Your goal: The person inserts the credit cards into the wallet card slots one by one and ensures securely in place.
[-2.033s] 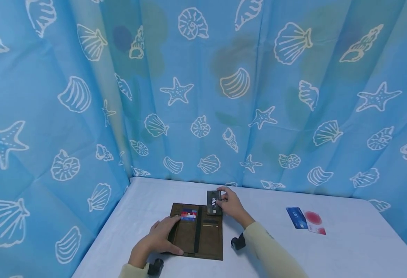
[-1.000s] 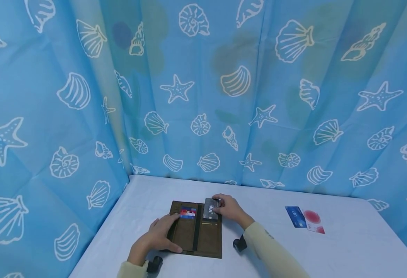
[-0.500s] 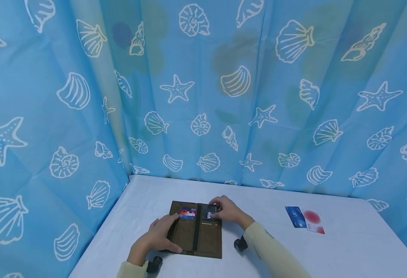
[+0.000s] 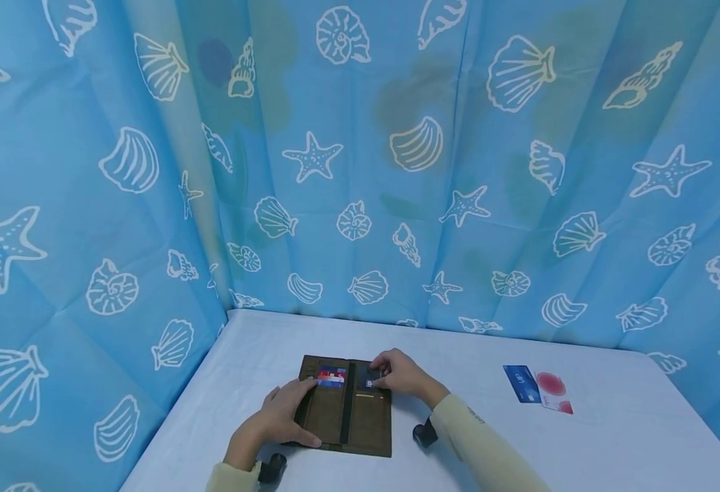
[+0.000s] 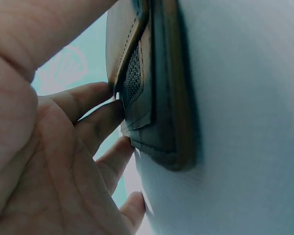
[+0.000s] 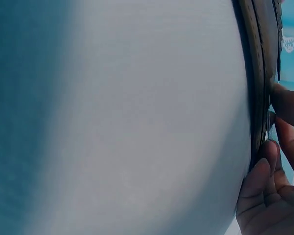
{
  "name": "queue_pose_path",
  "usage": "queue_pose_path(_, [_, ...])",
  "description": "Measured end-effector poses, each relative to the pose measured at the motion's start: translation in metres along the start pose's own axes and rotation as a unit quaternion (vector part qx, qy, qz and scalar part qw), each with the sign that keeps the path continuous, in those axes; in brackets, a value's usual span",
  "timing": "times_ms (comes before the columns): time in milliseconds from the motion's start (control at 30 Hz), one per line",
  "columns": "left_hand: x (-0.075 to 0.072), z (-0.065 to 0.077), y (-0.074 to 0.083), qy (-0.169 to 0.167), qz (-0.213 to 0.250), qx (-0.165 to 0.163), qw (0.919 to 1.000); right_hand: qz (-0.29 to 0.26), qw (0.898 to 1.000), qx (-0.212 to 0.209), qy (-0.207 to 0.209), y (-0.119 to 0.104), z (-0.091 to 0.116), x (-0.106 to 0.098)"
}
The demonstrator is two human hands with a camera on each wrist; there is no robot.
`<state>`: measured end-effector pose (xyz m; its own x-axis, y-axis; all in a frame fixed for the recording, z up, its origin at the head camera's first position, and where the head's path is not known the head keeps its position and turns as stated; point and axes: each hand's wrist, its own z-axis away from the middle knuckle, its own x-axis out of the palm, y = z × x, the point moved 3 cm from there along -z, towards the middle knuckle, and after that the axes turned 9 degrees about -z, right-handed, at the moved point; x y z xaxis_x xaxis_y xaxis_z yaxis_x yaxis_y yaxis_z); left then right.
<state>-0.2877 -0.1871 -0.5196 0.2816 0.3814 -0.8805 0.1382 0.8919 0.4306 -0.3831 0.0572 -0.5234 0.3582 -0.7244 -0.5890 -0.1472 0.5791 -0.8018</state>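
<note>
A brown wallet [image 4: 372, 427] lies unfolded on the table, a dark strap [image 4: 348, 413] running down its middle. My left hand [image 4: 277, 415] rests on its left side, thumb near the lower edge; in the left wrist view the fingertips [image 5: 118, 108] touch the wallet's edge. At the upper right pocket my right hand [image 4: 404, 376] pinches a black card [image 4: 367, 374], most of it down inside the pocket. Fingers and wallet edge hide much of that card in the right wrist view. A red and blue card [image 4: 332, 376] sits in the upper left pocket.
To the right on the white table [image 4: 458, 383] lie a blue card [image 4: 521, 383] and a white card with a red circle [image 4: 553, 393], edges overlapping. A blue curtain with shell prints [image 4: 347, 171] stands behind and at the sides. Each wrist wears a black device [image 4: 424, 434].
My right hand has brought the black card down from above the wallet and slid it into the upper right pocket, so its lettering is now mostly covered. The left hand has stayed in place.
</note>
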Motion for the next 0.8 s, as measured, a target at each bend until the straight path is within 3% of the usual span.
queue_pose_path(500, [-0.002,0.001,0.004,0.004,-0.007,0.003,1.0,-0.004,1.0,-0.018,-0.022,-0.006,0.013,0.001])
queue_pose_path(800, [0.0,-0.001,0.001,0.001,-0.021,-0.015,0.9997,0.006,0.999,-0.03,-0.028,-0.005,0.017,0.004])
